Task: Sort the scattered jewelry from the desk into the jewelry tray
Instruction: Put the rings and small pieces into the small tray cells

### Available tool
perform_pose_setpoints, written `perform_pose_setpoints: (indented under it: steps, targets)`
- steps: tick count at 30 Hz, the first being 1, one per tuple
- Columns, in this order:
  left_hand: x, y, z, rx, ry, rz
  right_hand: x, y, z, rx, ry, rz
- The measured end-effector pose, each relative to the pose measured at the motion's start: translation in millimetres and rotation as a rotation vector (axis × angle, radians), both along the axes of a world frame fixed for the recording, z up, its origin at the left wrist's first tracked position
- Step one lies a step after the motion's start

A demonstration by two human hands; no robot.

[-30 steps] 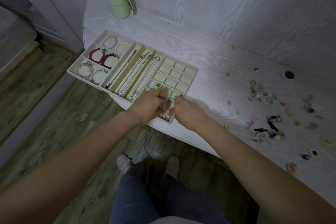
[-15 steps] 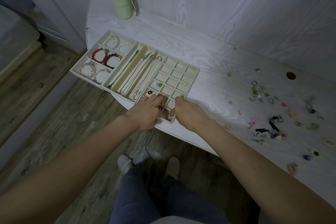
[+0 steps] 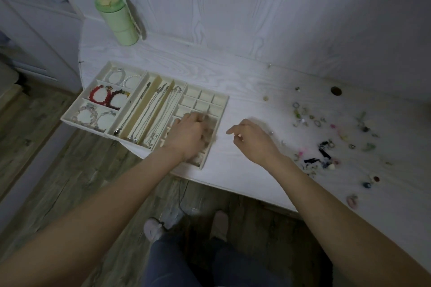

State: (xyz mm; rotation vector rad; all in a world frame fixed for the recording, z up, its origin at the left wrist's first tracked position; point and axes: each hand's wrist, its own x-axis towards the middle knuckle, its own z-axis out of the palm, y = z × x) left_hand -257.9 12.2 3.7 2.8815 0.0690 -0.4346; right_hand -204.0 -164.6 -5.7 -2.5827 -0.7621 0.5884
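The sorting looks a good way in but not finished. Nearest, the left hand (image 3: 186, 134) lies over the small-cell grid at the near right corner of the jewelry tray (image 3: 222, 109). Its fingers are blurred, so whether its grip holds a piece or has let one drop cannot be told. The right hand (image 3: 253, 138) hovers over bare counter (image 3: 245, 84) just right of the tray. Its fingers are loosely curled, index finger and thumb pointing toward the tray, a narrow grip with nothing visible in it.

Further right, a scatter of small jewelry (image 3: 326, 147) lies well apart from the tray: rings, studs, beads, dark and pink bits, running out to the counter's far right. That is what is left to do, and it is the larger share of small pieces. The far cells of the grid look unfilled.

Behind the left hand, the necklaces (image 3: 154, 112) lie in the tray's long middle channels. In the left section sit the bracelets (image 3: 107, 98), red, pearl and pale bead, two to a compartment. Those categories seem done. A green bottle (image 3: 117, 18) stands at the back left against the wall.
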Motion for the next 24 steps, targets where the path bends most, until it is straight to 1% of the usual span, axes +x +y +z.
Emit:
perform_pose_setpoints:
  steps: [3, 6, 9, 11, 14, 18, 21, 24]
  targets:
    - [26, -25, 1, -0.010, -0.032, 0.021, 12, -27, -5, 0.029, -0.004, -0.170]
    - [50, -51, -3, -0.048, -0.044, -0.005, 23, -57, -13, 0.076, 0.030, -0.383]
    - [73, -77, -13, -0.114, -0.014, -0.069, 33, -89, -26, 0.093, 0.060, -0.547]
    - [82, -92, -24, -0.147, 0.029, -0.120, 38, -105, -36, 0.093, 0.085, -0.612]
    - [91, -110, -39, -0.231, 0.089, -0.181, 42, -121, -46, 0.083, 0.079, -0.643]
    - [96, -126, -55, -0.304, 0.078, -0.221, 41, -124, -53, 0.104, 0.085, -0.644]
    - [102, -134, -63, -0.339, 0.037, -0.174, 44, -119, -58, 0.091, 0.107, -0.604]
    - [106, -139, -65, -0.378, 0.039, -0.079, 46, -115, -61, 0.112, 0.101, -0.597]
